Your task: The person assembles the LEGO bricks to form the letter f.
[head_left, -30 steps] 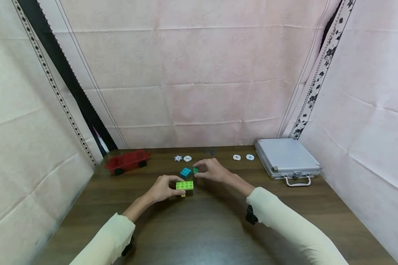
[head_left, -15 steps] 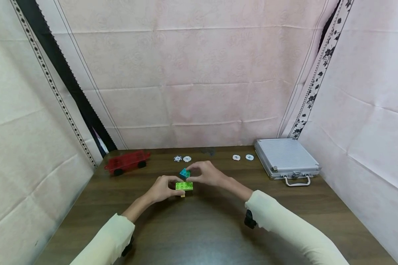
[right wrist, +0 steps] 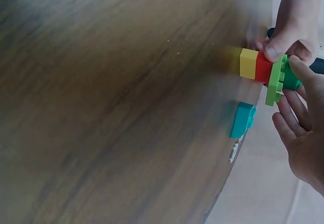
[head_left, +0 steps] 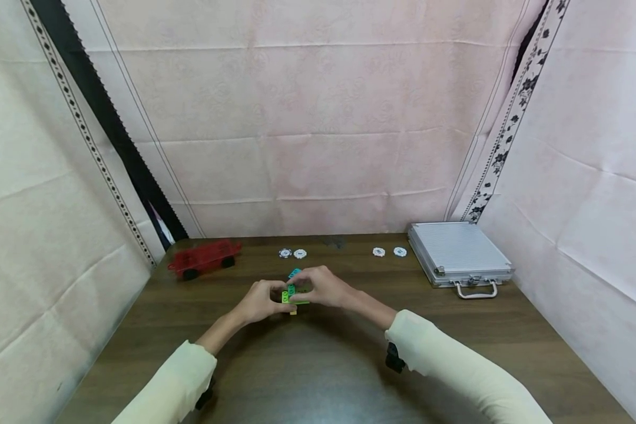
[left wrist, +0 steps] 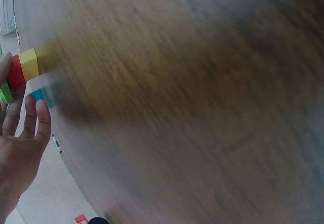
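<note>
A small stack of toy building bricks stands on the table: a yellow brick (right wrist: 247,63) at the bottom, a red brick (right wrist: 262,68) over it, then a long lime-green brick (right wrist: 274,85). My left hand (head_left: 261,301) grips the stack from the left, thumb at the red brick in the right wrist view. With thumb and fingers, my right hand (head_left: 325,287) pinches a dark green brick (right wrist: 290,78) at the lime brick's studded top, toward its left end. Whether it is fully pressed down cannot be told. A teal brick (right wrist: 244,119) lies just behind, partly hidden by the right hand in the head view.
A red toy wagon (head_left: 204,259) with black wheels stands at the table's back left. Two poker chips (head_left: 292,254) lie behind the bricks and two more chips (head_left: 389,252) farther right. A silver case (head_left: 460,254) sits at the back right. Cloth (head_left: 318,129) hangs behind.
My right hand has moved left and toward me, carrying the dark green brick from beside the teal brick onto the lime-green one. The left hand has kept its grip on the stack.
</note>
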Tool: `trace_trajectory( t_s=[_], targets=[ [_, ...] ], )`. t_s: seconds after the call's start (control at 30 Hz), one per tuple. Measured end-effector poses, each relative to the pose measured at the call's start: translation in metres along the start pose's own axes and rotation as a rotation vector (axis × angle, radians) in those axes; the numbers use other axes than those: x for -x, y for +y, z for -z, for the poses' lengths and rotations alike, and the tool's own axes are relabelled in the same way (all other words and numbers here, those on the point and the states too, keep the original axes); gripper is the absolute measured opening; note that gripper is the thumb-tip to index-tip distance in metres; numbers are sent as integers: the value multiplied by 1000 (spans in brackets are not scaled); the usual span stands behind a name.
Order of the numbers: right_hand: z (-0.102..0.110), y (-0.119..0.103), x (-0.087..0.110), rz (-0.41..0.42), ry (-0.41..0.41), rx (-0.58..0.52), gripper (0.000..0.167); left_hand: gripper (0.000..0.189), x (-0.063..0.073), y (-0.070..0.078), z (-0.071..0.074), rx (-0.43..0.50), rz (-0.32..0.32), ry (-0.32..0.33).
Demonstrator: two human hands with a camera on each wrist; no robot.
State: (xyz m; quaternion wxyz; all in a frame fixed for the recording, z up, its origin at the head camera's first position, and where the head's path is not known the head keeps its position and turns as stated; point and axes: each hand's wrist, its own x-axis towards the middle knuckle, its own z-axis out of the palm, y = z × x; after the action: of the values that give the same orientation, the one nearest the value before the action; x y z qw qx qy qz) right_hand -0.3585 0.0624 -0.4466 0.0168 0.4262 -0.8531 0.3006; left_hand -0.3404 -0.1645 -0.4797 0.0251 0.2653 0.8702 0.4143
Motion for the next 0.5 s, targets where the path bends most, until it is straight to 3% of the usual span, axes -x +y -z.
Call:
trace_trajectory(
  t_s=[0.5],
  targets=[
    [-1, -1, -1, -21, -1, -1, 32, 32, -3, -1, 2, -4, 8, -19]
  ],
)
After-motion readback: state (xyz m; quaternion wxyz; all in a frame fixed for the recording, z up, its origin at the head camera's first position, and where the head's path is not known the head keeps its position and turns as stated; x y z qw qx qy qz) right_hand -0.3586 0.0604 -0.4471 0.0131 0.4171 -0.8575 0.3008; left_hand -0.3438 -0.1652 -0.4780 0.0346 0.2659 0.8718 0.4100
